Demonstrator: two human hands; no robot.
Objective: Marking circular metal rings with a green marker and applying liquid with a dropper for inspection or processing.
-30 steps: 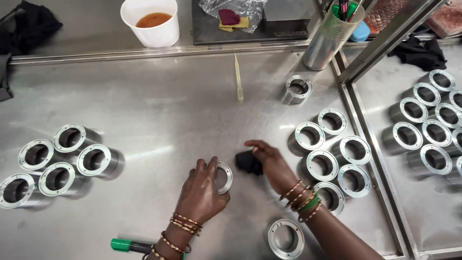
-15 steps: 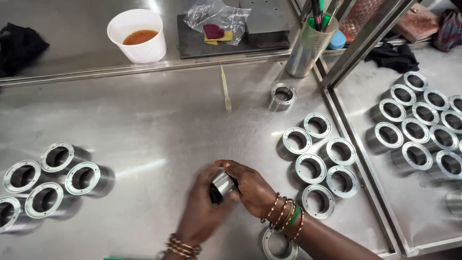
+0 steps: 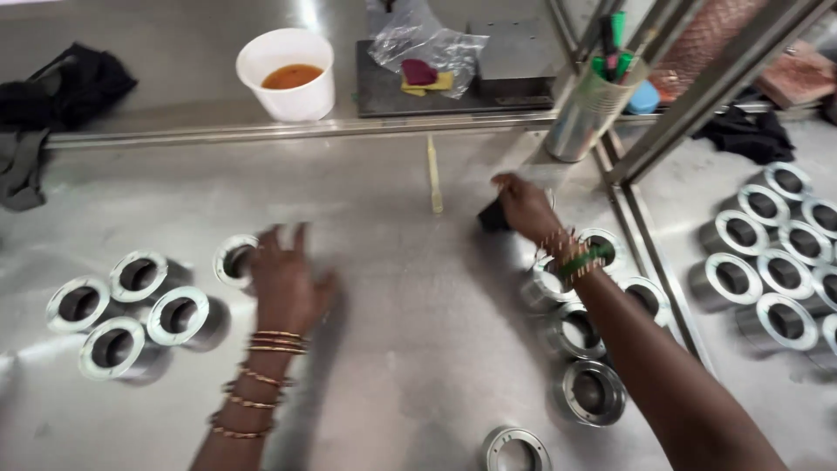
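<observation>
The left hand [image 3: 283, 279], fingers spread open, touches a short shiny metal ring [image 3: 234, 259] on the steel table [image 3: 410, 349]. The right hand [image 3: 521, 205] grips a small black cloth [image 3: 493, 215], closed around it.

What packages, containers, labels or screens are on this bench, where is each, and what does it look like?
Clear plastic bag: crumpled, back shelf centre, holding maroon and yellow pieces.
White cup: round, back shelf left of the bag, with orange liquid inside.
Metal tin: cylindrical, right of the bag, holding green and dark pens.
No labels, signs or screens can be made out.
</observation>
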